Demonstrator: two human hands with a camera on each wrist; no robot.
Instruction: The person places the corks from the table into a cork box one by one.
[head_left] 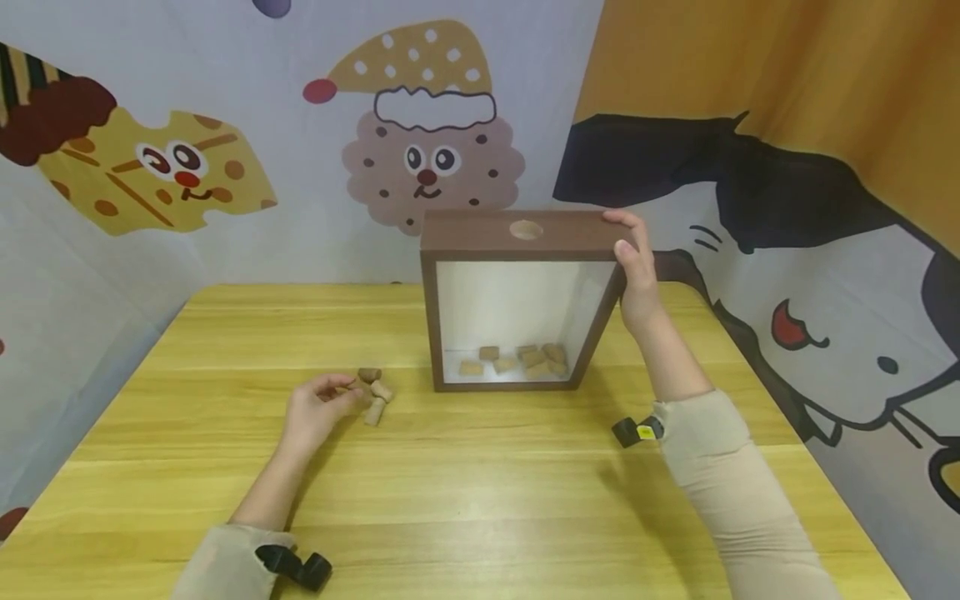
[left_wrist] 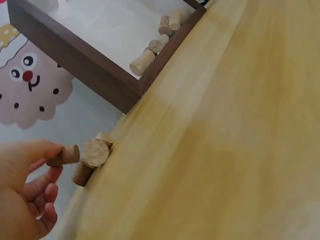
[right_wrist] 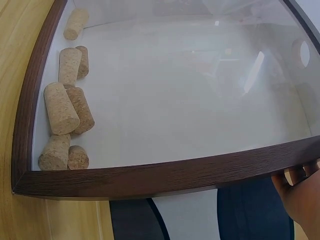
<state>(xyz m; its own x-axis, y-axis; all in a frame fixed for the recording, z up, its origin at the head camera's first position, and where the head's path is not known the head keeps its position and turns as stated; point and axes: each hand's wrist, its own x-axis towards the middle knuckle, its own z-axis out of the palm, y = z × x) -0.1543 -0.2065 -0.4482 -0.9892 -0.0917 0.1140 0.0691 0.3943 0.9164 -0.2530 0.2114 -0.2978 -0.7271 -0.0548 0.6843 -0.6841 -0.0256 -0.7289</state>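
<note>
A brown-framed box (head_left: 525, 237) with a clear front and a round hole in its top stands upright on the table. Several corks (right_wrist: 61, 109) lie along its bottom inside. My right hand (head_left: 636, 271) grips the box's upper right corner; in the right wrist view its fingers (right_wrist: 292, 181) wrap the frame's side. My left hand (head_left: 318, 412), left of the box, pinches a cork (left_wrist: 64, 155) between thumb and fingers. Beside that hand, three corks (head_left: 381, 390) lie close together on the table; the left wrist view shows them (left_wrist: 96, 152) just past the held one.
The wooden table (head_left: 480, 492) reaches back to a wall cloth (head_left: 300, 237) printed with cartoon figures. An orange and black-and-white cloth (head_left: 825, 275) hangs on the right. Each sleeve has a black wrist device, one of them (head_left: 296, 567) on the left.
</note>
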